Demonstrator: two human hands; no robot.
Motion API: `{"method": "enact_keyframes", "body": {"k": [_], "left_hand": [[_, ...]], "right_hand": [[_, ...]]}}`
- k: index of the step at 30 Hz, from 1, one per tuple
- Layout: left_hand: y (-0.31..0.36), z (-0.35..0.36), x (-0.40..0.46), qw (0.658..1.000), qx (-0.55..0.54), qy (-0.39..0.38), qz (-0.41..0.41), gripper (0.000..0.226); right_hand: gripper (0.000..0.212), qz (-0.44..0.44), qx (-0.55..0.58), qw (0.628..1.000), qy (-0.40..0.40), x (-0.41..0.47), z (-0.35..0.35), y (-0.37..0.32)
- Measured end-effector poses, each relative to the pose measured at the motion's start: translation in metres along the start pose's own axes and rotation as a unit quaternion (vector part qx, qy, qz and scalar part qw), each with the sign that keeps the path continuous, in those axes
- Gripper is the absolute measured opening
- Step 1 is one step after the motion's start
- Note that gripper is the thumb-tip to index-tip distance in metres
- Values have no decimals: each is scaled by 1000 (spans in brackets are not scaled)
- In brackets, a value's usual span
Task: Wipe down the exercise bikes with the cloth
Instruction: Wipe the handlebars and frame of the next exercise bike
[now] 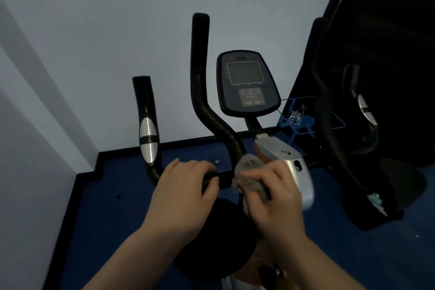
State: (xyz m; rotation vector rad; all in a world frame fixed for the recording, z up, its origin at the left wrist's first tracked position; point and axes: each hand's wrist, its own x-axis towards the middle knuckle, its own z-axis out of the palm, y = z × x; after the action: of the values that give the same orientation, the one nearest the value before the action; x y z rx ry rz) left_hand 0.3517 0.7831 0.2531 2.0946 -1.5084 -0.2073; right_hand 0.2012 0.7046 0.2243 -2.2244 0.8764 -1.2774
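Right hand (270, 198) grip bunches cloth (247, 172) against handlebar (213, 120); left hand (186, 193) grips bar

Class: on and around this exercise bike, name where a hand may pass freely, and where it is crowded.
Free: between the short left handlebar and the tall bar; also blue floor beneath. Crowded: the crossbar, where the left hand grips beside the right hand holding the cloth, under the console.
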Motion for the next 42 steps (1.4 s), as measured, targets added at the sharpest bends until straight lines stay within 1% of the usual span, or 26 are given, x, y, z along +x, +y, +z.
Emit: {"method": "enact_keyframes", "body": {"k": [1,5,8,10,12,14,16,17,19,22,23,26,28,29,31,33,34,35,37,39,42], "left_hand": [[0,0,1,1000,2,-4,1,26],[1,0,2,1000,-13,-2,-2,28],[1,-1,1,1000,-31,0,-1,27],[0,-2,1,999,-31,-7,5,27],[1,-2,2,1000,-23,-11,8,26],[1,-2,3,1000,-12,-16,16,25],[1,-2,6,1000,3,-22,21,25],[1,-3,6,999,9,-24,22,26],[0,-3,4,999,17,-17,36,26],[-4,-12,5,997,-2,25,73,26],[-9,-19,8,995,-19,63,75,27],[-35,-46,33,974,-43,218,53,31],[-52,-66,59,964,-30,263,33,33],[-57,-73,73,964,-24,263,17,34],[-61,-82,100,975,-37,219,-7,36],[-64,-80,119,983,-59,172,-13,34],[-65,-77,125,985,-57,162,-12,32],[-67,-74,128,985,-47,167,-10,34],[-69,-66,126,977,-22,212,-2,35],[-70,-61,125,970,-4,241,7,32],[-71,-62,128,971,-8,240,4,32]], "right_hand": [[12,-13,-17,1000,-5,14,5,-2],[10,-10,-37,999,-24,71,24,-11],[13,-15,-40,999,-33,55,17,-3],[18,-16,-38,999,-35,27,7,2],[22,-24,-37,998,-41,21,4,4],[19,-45,-54,996,-53,48,15,-1],[10,-55,-61,995,-53,87,36,-11],[7,-54,-54,996,-53,105,45,-17],[7,-54,-36,996,-57,123,53,-19],[14,-64,-32,995,-68,103,41,-7],[17,-73,-33,994,-72,93,35,-2],[21,-98,-47,990,-90,92,33,0],[15,-108,-53,988,-96,117,50,-16],[11,-105,-53,988,-96,131,62,-26],[7,-92,-61,989,-93,150,80,-42],[10,-84,-53,991,-90,151,80,-41],[13,-79,-42,992,-90,144,74,-35],[17,-78,-35,992,-91,135,67,-28],[22,-79,-37,992,-95,121,58,-21],[20,-79,-33,993,-87,129,64,-20],[14,-87,-31,993,-70,157,83,-29]]}}
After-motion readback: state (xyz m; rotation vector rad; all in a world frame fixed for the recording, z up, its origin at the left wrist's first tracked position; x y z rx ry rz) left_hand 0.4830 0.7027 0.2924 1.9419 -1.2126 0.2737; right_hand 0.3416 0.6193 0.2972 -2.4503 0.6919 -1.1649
